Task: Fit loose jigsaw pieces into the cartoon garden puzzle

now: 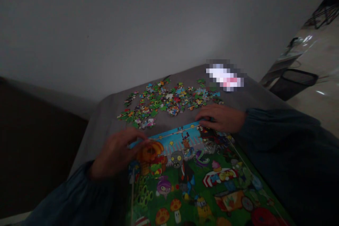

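Note:
A colourful puzzle board (pixel 182 183) with cartoon zombies, plants and a pumpkin lies close to me and runs out of the bottom of the view. My left hand (pixel 119 152) is at its far left corner, thumb and fingers closed about the edge. On the far edge, right of the middle, my right hand (pixel 222 117) has its fingers curled round the rim. Just beyond both hands, many loose jigsaw pieces (pixel 169 99) are spread in a wide heap. The fingertips under the board's edge are hidden.
The grey cloth-like surface (pixel 106 120) carries the pieces and meets a pale wall (pixel 132 24) behind. A bright, pixelated object (pixel 225 77) sits at the back right corner. Farther right are a dark chair-like frame (pixel 296 81) and a shiny floor (pixel 323 67).

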